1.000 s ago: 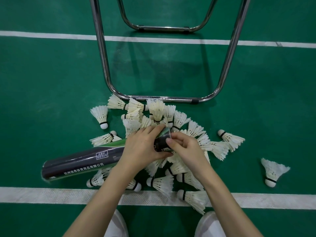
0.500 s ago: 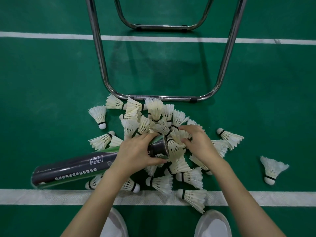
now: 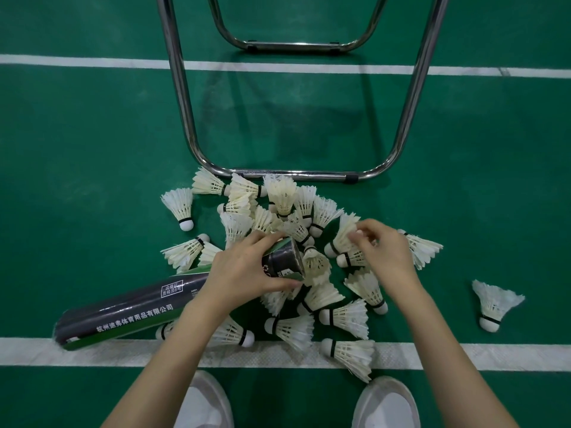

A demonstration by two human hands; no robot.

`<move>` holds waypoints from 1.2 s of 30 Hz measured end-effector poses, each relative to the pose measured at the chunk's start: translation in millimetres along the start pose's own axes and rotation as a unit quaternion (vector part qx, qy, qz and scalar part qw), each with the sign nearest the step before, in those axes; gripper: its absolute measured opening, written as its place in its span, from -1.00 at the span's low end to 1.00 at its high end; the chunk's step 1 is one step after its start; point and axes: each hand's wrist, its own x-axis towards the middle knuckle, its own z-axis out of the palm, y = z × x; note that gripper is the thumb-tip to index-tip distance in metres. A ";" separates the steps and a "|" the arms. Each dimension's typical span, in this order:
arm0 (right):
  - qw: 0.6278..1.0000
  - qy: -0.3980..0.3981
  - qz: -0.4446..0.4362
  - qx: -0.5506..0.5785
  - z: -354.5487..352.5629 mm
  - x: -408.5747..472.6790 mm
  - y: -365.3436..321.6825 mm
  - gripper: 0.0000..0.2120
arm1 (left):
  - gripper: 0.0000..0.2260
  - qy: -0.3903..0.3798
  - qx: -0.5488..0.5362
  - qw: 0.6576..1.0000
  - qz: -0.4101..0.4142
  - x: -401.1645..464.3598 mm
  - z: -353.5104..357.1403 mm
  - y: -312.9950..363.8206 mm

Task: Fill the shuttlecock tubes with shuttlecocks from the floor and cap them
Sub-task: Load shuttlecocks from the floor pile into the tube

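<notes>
I saw one dark tube lying tilted across the floor, its open mouth in the middle of the shuttlecock pile. My left hand was wrapped round the tube just behind that mouth, fingers clenched on it. My right hand, on the far side of the mouth from the left hand, pinched the feather skirt of one shuttlecock at the pile's right edge.

What worried me was the entry: if the shuttlecock went in skirt first or skewed, I judged the feathers would catch the rim and crumple. A shuttlecock already sat at the mouth, half out as far as I could tell, and pushing another against it could jam both. The tube rested partly on loose birds, so it could roll if my grip slackened.

Counts: one tube, no cap that I could find. Roughly two dozen shuttlecocks lay in the pile; they overlapped too much for an exact count. One stray lay well apart to the pile's right. One chrome chair frame stood beyond the pile, with two shoes near me.
</notes>
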 end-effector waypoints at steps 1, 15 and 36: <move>0.999 0.013 0.004 0.046 -5.1 -2.9 -5.5 -0.84 | -0.19 0.007 -0.008 1.000 -0.001 -0.5 0.1 0.6; 0.935 -0.192 0.041 0.296 35.3 -38.1 -40.8 -0.83 | -0.26 0.069 0.000 0.997 0.028 -1.6 3.2 4.6; 0.902 -0.183 0.083 0.381 42.0 -42.6 -30.7 -0.80 | -0.23 0.096 0.049 0.990 0.091 -9.0 13.1 -4.1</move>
